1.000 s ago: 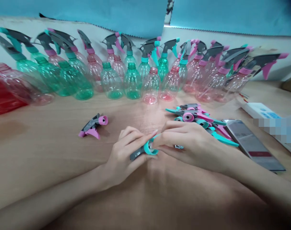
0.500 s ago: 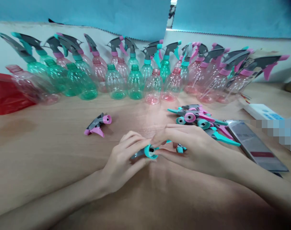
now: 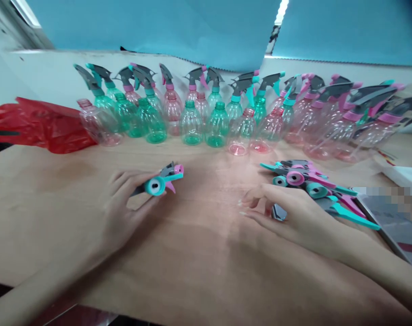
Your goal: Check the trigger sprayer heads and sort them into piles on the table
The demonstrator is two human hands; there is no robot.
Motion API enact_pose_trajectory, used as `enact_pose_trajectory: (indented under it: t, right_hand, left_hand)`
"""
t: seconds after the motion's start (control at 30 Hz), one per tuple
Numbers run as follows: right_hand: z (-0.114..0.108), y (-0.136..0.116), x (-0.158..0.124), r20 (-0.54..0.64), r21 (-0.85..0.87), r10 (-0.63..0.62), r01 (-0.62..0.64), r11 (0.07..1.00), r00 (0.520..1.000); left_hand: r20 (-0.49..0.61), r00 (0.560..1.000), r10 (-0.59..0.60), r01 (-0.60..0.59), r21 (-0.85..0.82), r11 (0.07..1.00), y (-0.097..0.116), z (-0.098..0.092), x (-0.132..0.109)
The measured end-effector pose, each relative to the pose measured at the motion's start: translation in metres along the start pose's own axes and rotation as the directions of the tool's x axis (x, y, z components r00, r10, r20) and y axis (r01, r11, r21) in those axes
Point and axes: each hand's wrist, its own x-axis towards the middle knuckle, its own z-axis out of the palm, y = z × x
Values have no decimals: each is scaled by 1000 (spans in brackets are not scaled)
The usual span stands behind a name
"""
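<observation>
My left hand (image 3: 122, 203) grips a spray trigger head with a teal collar (image 3: 154, 185), its round opening turned towards me. Just behind it lies a grey and pink trigger head (image 3: 178, 169) on the table. On the right, my right hand (image 3: 287, 210) hovers low, its fingers curled and thumb close to the index finger. A small shiny grey piece (image 3: 279, 212) shows between its thumb and fingers; its kind is unclear. Beyond that hand lies a pile of teal, pink and grey trigger heads (image 3: 295, 178).
Along the wall stand clear green bottles (image 3: 192, 124) and pink bottles (image 3: 237, 133), several without tops, others with trigger heads (image 3: 240, 86) fitted. A red plastic bag (image 3: 53, 127) lies at the left. A flat, dark-edged device (image 3: 378, 213) is at the right.
My left hand has moved left with the teal-collared trigger head, away from my right hand, towards the pink one on the table. My right hand has let go of its collar. The view has shifted left.
</observation>
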Motion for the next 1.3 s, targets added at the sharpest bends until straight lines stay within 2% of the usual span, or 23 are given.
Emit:
enact_pose_trajectory:
  t: [0.07,0.13,0.2,0.27,0.47,0.6,0.7,0.8,0.9,0.97,1.0,1.03,1.17,1.3]
  right_hand:
    - [1,-1,2,22,-20,4,-3,1000,1000]
    - [2,-2,4,49,-40,14,-12,999,999]
    - [4,-2,5,90,-66,33,-27,997,995]
    - [6,-1,6,123,-88,53,-42,995,991]
    - [11,-1,6,200,-82,45,-30,996,979]
    - [0,-1,7,244,-90,42,-20,996,969]
    - [-17,1,6,224,-127,44,-15,992,974]
    - [-39,2,5,129,-155,60,-40,987,990]
    - [-60,1,4,-11,-153,80,-80,985,997]
    - [-72,0,4,-97,-143,93,-107,984,991]
    - [-76,1,4,-134,-131,104,-122,984,985]
    - [-80,2,4,-167,-114,120,-140,984,979]
    - [-91,18,5,-260,-25,171,-184,983,950]
    - [-98,37,7,-273,23,201,-203,979,941]
  left_hand:
    - [69,997,-28,29,-15,999,-6,-4,-19]
    - [224,975,-9,21,-48,999,-9,-6,-33]
    - [360,933,26,-9,-49,999,-11,-6,-39]
    - [417,908,36,-24,-35,999,-11,-5,-37]
    - [399,916,31,-15,-43,999,-12,0,-25]
    - [322,943,90,-59,-105,993,-10,3,-21]
    - [266,948,172,-136,-151,979,3,5,-7]
    - [261,926,272,-220,-213,952,29,14,18]
    - [324,884,338,-258,-265,929,61,33,47]
    - [416,829,374,-280,-269,921,81,53,67]
    - [454,788,415,-309,-292,905,90,64,76]
    - [475,769,427,-311,-304,900,98,76,84]
    - [469,757,454,-311,-352,883,122,121,113]
    - [474,740,478,-342,-347,873,136,150,128]
